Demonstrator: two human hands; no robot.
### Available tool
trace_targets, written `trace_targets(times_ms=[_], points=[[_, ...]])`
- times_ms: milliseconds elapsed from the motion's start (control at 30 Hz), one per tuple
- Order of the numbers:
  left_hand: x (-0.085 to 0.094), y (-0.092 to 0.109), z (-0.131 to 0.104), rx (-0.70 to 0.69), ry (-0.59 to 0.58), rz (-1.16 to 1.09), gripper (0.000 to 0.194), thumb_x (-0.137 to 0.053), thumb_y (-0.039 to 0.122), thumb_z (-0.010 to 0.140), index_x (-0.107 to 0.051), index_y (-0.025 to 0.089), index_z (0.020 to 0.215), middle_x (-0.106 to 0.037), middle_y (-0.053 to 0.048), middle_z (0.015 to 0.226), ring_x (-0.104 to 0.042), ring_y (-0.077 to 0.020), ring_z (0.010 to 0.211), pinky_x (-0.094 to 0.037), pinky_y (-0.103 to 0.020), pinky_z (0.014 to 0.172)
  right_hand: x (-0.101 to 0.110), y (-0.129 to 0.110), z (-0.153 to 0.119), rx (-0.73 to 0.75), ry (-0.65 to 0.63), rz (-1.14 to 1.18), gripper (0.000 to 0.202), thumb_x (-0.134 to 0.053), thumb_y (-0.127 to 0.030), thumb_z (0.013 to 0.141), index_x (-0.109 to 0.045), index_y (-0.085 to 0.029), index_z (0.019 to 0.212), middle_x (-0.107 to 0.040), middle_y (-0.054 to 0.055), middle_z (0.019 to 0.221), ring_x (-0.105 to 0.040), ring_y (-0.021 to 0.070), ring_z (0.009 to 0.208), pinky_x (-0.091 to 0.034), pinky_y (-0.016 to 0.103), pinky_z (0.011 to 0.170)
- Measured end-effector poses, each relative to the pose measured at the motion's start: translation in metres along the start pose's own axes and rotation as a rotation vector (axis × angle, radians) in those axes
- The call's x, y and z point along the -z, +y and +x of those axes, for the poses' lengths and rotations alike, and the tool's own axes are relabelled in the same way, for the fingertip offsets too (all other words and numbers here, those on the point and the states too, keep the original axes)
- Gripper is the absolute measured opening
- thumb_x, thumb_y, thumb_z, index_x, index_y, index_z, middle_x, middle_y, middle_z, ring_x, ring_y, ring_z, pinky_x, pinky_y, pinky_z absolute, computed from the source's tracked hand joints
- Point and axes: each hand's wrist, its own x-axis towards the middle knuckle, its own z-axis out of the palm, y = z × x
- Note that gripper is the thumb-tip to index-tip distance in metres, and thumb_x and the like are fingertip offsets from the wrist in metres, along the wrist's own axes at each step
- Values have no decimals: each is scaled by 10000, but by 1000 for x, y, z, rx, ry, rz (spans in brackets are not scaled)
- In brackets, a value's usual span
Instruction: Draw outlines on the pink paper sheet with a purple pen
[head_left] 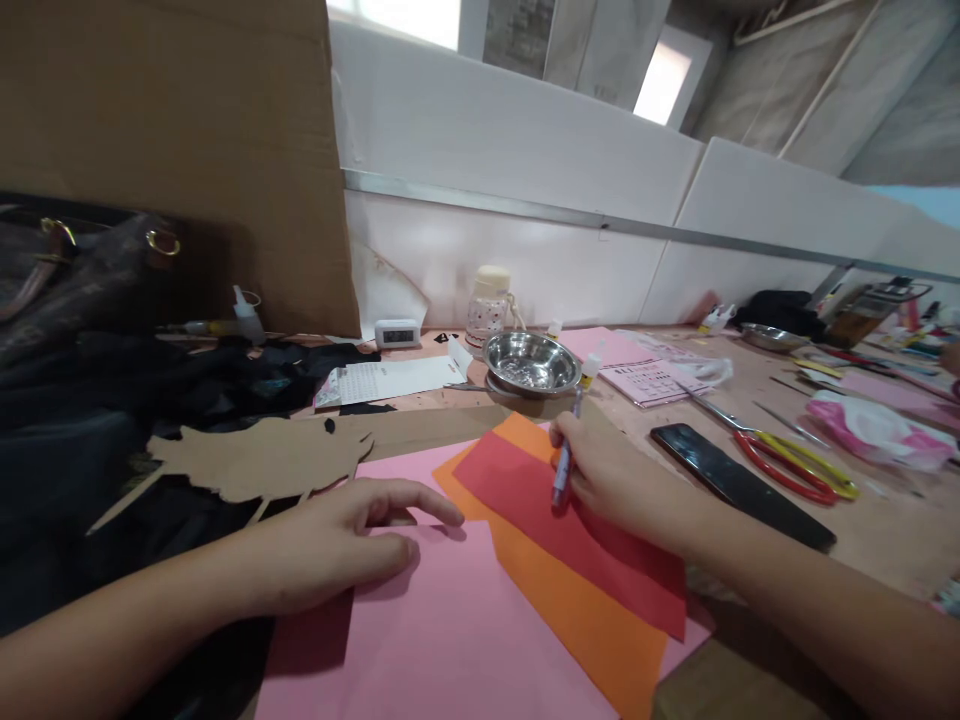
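Note:
My right hand (pixel 600 465) is closed around a purple pen (pixel 562 476), resting over a red paper sheet (pixel 517 485). Fingers apart, my left hand (pixel 360 535) lies on the upper edge of a pink paper sheet (pixel 442 630) and holds nothing. Beneath the red sheet an orange sheet (pixel 555 570) shows along its edges, with more pink paper under it. Beside my left hand lies a brown cardboard cutout (pixel 262 460) with a jagged outline and thin legs, on dark cloth.
Beyond the papers stand a metal bowl (pixel 531 363), a cream-lidded bottle (pixel 489 305) and a small digital clock (pixel 397 333). To the right lie a black phone (pixel 739 485) and scissors (pixel 795 465) with red and yellow handles. A dark bag (pixel 97 270) sits at the left.

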Motion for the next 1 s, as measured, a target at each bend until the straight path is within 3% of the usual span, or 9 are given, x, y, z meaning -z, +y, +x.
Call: trace_targets(times_ms=[133,300,433,533,667,900,1000], points=[[-2,1,3,-39,75,-52,486,-649,385,676,-776,272,1132,-743,-43,1293,-590,-195,858,-464,-287,729,11,8,-2,-76,-60,-154,177,-505,-51,916,-525,-226,914,-746,77,930,-661,210,686,-393,334,661],[-4,1,6,-28,136,-109,493,-651,398,670,-734,225,1124,-765,-63,1211,-435,-132,664,-401,-288,661,20,8,-11,-175,-172,-59,239,-401,-50,986,-526,-240,914,-795,55,855,-725,238,765,-411,339,680],[-4,-3,9,-37,138,-132,476,-669,386,686,-717,217,1129,-772,-64,1167,-422,-128,643,-380,-292,652,25,13,-8,-179,-220,-67,223,-467,-33,921,-508,-249,958,-784,41,809,-739,267,783,-420,347,683],[-3,-6,9,-61,116,-143,448,-691,367,699,-726,230,1124,-753,-56,1214,-415,-110,632,-340,-278,620,28,18,-2,-175,-200,-152,135,-557,-137,936,-490,-255,936,-722,46,758,-700,276,708,-366,343,608],[-1,-5,8,-79,86,-174,455,-699,382,724,-709,234,1155,-715,-60,1257,-375,-70,578,-268,-266,572,27,21,4,-125,-143,-99,184,-645,-330,965,-481,-264,913,-676,35,791,-659,260,716,-355,330,590],[2,0,5,-101,0,-167,382,-690,303,772,-730,217,1142,-681,-31,1055,-369,-76,596,-247,-260,557,17,9,6,99,-22,67,179,-585,-97,901,-496,-249,866,-657,45,926,-626,225,824,-474,340,724],[6,8,-1,-102,-82,-142,326,-704,314,814,-741,217,1123,-599,23,826,-351,-91,576,-251,-258,532,23,1,16,134,-120,152,181,-571,-99,925,-483,-251,882,-655,16,853,-625,205,771,-473,321,688]])
